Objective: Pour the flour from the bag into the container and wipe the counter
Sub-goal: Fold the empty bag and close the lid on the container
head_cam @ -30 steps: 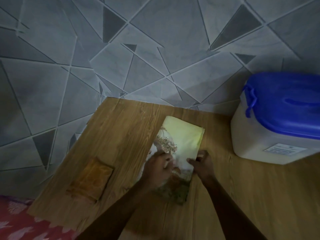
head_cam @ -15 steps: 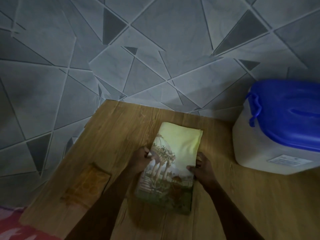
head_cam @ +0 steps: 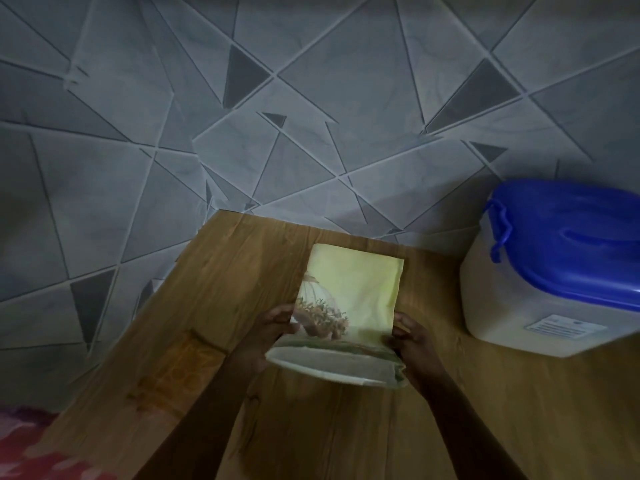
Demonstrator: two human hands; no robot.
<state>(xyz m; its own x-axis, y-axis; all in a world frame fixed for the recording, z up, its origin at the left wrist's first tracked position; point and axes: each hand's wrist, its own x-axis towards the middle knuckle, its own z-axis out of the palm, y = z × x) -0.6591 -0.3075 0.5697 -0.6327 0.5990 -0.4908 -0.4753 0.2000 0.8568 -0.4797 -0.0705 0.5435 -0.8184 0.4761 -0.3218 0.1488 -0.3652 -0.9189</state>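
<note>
Yellow-green flour bag (head_cam: 349, 306) is held above the wooden counter (head_cam: 485, 410), approx. at the middle, tilted so the near end comes toward the camera; its pale underside shows at the bottom edge. Left hand (head_cam: 266, 336) grips the bag at the left edge, fingers curled round it. Right hand (head_cam: 414, 341) grips the right edge, thumb on the printed side, other fingers behind. Both forearms reach in from the bottom of the view.

White container (head_cam: 540, 306) w/ blue lid (head_cam: 581, 244) stands on the counter at the right, well apart from the bag, lid on. It has a small label on the front; text too small to read. Brownish-orange cloth (head_cam: 187, 362) lies flat on the counter at the left, near the left forearm, not touched. Grey wall (head_cam: 242, 133) w/ triangle pattern is behind. Light is dim.
</note>
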